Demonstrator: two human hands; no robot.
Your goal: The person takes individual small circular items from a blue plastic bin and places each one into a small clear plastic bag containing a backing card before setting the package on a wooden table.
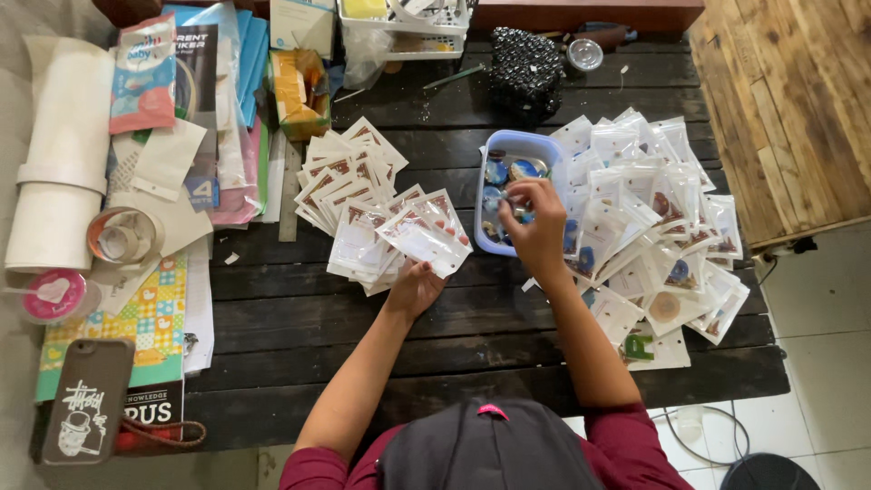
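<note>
My left hand (415,286) holds a small clear plastic packet (426,240) with a white card inside, over a fanned pile of similar packets with brown-topped cards (349,195). My right hand (537,227) reaches into a pale blue plastic tub (517,142) of round badges, its fingers pinched on a small round piece (519,210). A large heap of filled clear packets (658,222) lies right of the tub.
The dark plank table (454,336) also carries paper rolls (59,154), a tape roll (122,236), books and a phone (86,399) at the left, a yellow packet (299,91), a black beaded bag (526,73) and a white basket (408,27) at the back.
</note>
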